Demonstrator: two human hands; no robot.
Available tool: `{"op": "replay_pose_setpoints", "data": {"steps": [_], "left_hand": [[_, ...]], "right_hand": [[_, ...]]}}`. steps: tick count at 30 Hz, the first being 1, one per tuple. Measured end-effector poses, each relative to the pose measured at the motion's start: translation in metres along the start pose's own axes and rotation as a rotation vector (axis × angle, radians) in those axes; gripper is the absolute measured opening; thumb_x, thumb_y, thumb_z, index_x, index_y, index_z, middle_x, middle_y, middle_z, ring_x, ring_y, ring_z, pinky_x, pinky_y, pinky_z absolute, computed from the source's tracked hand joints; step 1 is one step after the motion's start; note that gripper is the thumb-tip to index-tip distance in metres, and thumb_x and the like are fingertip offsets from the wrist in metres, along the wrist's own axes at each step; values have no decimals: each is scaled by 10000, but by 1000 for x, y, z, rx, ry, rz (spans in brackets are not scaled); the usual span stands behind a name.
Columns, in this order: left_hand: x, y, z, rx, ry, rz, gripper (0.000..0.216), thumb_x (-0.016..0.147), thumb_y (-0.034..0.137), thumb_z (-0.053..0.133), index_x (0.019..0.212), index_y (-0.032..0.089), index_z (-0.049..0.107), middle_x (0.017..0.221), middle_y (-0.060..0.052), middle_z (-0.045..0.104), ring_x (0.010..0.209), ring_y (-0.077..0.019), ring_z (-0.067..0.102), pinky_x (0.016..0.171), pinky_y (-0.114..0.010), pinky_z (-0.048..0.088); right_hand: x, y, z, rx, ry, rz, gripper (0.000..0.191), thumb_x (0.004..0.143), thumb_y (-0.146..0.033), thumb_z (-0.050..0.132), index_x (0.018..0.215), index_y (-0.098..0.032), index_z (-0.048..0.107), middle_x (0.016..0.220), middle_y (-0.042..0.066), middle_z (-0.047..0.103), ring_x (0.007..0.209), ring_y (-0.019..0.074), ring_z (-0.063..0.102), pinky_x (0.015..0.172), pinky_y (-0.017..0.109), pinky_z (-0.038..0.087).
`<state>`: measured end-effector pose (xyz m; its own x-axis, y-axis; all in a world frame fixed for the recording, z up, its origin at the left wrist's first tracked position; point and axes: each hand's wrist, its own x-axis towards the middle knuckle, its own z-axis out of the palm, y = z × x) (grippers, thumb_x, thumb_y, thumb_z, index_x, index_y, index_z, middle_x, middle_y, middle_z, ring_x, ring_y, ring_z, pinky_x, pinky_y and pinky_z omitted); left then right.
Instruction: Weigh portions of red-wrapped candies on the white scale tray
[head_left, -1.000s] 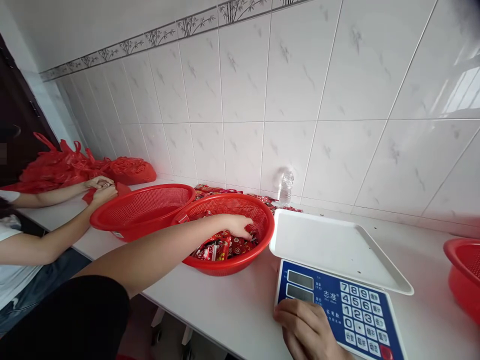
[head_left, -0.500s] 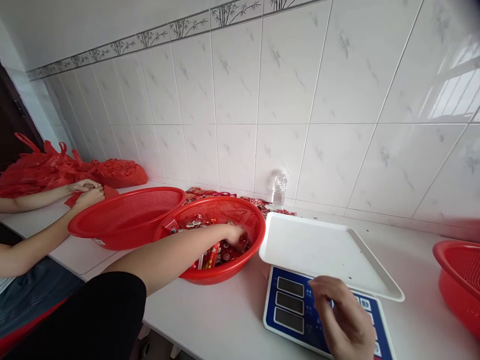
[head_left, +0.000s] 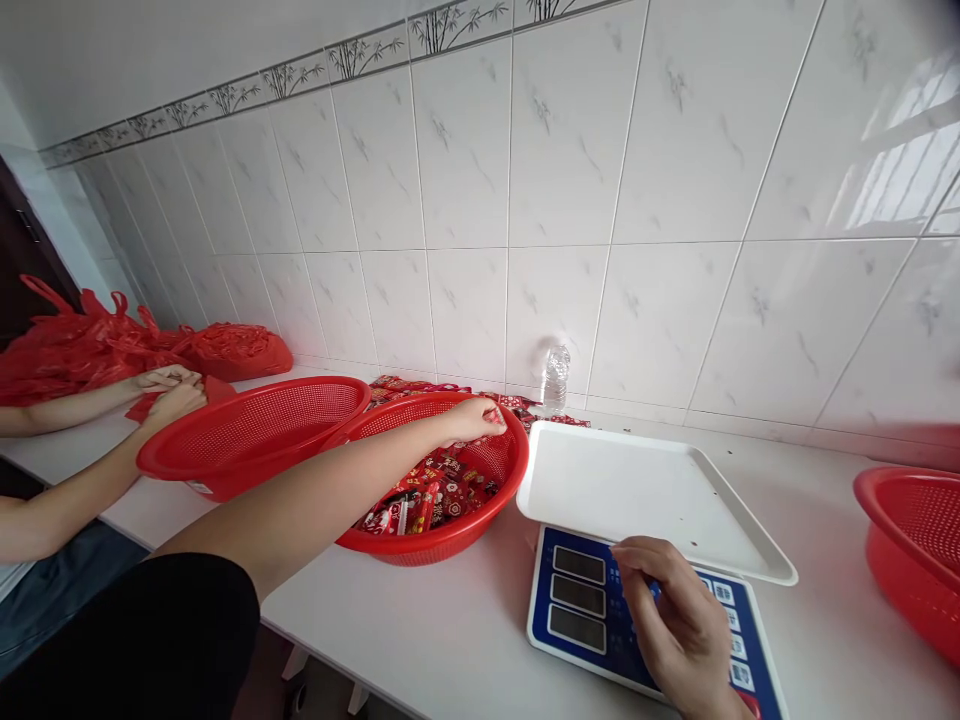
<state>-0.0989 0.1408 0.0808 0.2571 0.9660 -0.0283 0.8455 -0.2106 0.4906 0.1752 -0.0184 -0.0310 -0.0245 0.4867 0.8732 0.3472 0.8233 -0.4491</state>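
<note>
Hovering above the far right rim of a red perforated basket [head_left: 431,545], the left hand [head_left: 474,420] pinches something red, mostly hidden by its curled fingers. Red-wrapped packets [head_left: 450,490] lie inside. White tabletop [head_left: 420,620] runs from the basket to the front edge. Just beside its right rim stands a digital scale [head_left: 577,600]; over its panel the right hand [head_left: 682,610] hangs, thumb and fingertips together, contact unclear.

packets [head_left: 457,490] in middle basket [head_left: 435,552] | scale [head_left: 547,625] right of it | bottle [head_left: 556,380] behind both
</note>
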Motion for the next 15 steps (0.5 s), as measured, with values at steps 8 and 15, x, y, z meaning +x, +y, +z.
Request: {"op": "replay_pose_setpoints", "data": {"steps": [8,15], "left_hand": [[-7,8,12,-189,-91,-74,550,879,553,489,1286,183,464,1363,-146,515,1171,-238,535,895,-318,453],[2,-68,19,321,-173,-323,848,735,623,590,1393,125,399,1363,-247,508,1193,-386,513,939,-460,400]], "right_hand": [[0,0,1,9,-4,-4,193,876,-59,497,962,-200,596,854,52,627,767,151,631,635,253,508],[3,2,1,-7,-25,-58,193,866,-57,503,964,-199,591,841,56,642,742,155,646,606,242,526]]}}
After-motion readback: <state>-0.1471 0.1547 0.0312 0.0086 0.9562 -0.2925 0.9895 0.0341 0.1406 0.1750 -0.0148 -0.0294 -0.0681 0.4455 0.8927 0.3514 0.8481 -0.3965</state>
